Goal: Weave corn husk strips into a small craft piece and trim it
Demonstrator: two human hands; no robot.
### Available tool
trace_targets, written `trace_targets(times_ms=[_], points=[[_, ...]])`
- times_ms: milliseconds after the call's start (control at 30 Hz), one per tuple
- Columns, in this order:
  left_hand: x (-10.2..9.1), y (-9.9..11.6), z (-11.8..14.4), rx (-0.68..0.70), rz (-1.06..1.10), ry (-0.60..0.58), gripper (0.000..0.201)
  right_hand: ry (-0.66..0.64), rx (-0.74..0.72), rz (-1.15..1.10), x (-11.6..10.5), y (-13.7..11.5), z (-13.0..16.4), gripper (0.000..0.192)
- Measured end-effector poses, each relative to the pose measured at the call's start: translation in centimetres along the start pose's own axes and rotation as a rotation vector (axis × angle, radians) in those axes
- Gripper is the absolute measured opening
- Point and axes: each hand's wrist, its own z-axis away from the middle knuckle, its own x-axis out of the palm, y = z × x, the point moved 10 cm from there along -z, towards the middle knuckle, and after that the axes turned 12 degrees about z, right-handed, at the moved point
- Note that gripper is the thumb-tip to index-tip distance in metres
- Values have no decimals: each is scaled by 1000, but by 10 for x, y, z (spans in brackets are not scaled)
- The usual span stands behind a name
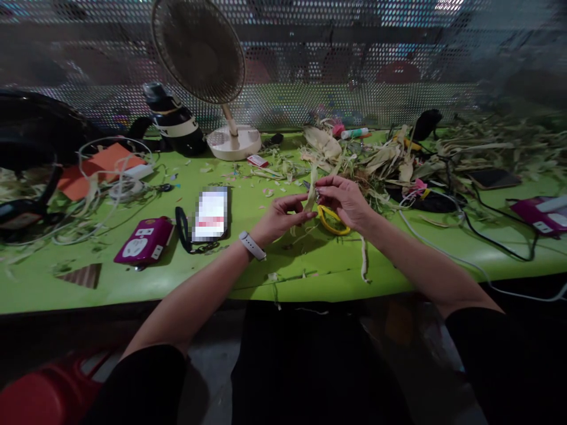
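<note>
A pale green strip of dried husk [312, 184] stands upright between my two hands above the green table. My left hand [289, 215], with a white band on its wrist, is closed on the strip's lower part between thumb and fingers. My right hand [344, 199] has its fingertips pinched close against the strip. Yellow-handled scissors [333, 224] sit at my right hand, the loop showing below the palm and a bit of metal between the fingers. How the fingers pass through the loop is hidden. A thin pale strip [364, 260] lies below my right wrist.
A heap of dried husks [376, 159] and scraps lies behind my hands. Left are a phone [211, 212], a purple power socket [145, 242], a fan [234, 141] and a black bottle [175, 121]. Cables [491, 236] cross the right side.
</note>
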Motion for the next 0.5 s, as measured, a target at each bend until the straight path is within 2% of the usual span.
trace_targets(times_ms=[233, 333, 500], points=[[-2, 0, -1, 35, -40, 2, 50, -12, 4, -48, 2, 0, 0, 32], [-2, -1, -1, 30, -38, -4, 51, -16, -68, 15, 3, -5, 0, 35], [-2, 0, -1, 24, 0, 3, 58, 91, -217, 88, -7, -17, 2, 45]])
